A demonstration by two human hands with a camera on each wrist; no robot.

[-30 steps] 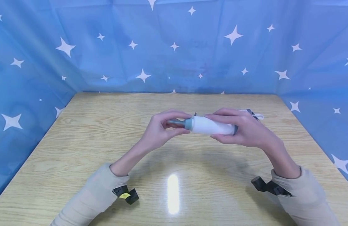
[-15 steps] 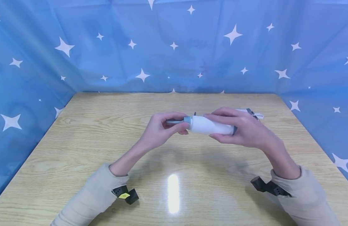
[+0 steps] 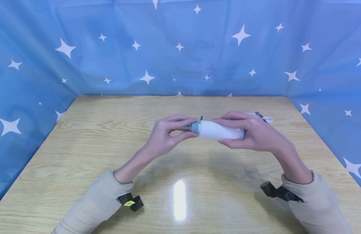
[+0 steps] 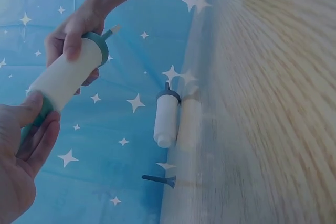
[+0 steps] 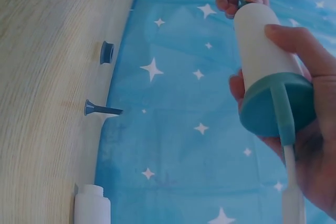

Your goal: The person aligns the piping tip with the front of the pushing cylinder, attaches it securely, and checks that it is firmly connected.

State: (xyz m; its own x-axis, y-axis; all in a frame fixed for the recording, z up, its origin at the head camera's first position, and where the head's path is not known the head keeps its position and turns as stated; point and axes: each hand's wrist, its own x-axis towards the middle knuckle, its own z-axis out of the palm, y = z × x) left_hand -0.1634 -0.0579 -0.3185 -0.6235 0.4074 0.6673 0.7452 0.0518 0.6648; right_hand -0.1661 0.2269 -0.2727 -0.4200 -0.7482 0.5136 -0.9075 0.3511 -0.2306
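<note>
A white cylindrical squeeze bottle (image 3: 220,130) is held level above the table between both hands. My right hand (image 3: 252,131) grips its body near the right end. There, the right wrist view shows a teal lid (image 5: 265,108) with a side arm and a white tip. At the other end, a teal tapered nozzle with a collar (image 3: 195,127) is pinched by the thumb and fingers of my left hand (image 3: 166,133). The left fingers partly hide the nozzle's narrow tip. Its collar meets the bottle's end.
Behind my right hand, a second white bottle (image 4: 167,119) with a dark cap lies on the wooden table (image 3: 95,146). A small dark cone-shaped nozzle (image 5: 97,109) stands on its wide end, near a dark ring (image 5: 106,52). A blue starred cloth (image 3: 168,58) hangs behind.
The left thumb and fingers have shifted round the teal nozzle and back, while staying at the bottle's end. My right hand and the bottle have stayed almost still.
</note>
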